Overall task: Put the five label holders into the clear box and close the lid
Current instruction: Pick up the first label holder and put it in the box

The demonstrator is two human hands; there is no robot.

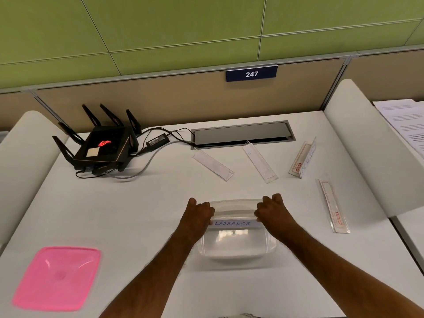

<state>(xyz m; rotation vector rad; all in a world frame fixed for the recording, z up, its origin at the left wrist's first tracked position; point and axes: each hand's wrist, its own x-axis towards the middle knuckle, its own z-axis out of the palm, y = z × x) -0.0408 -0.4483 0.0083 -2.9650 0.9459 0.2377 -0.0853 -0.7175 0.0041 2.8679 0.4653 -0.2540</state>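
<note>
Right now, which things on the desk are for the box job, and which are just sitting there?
For the job:
LABRADOR label holder, held by left hand and right hand
clear box
four label holders
pink lid

Just lying about:
router
power adapter
papers

An office cubicle: partition panels (160,97), a numbered desk sign (251,73), a router (103,146), printed papers (403,120).

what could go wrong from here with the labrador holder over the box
The label holder, pinched at its ends by the left hand and right hand, looks about as long as the clear box is wide, so it may jam on the rim. Pressing could tip the light box.
</note>
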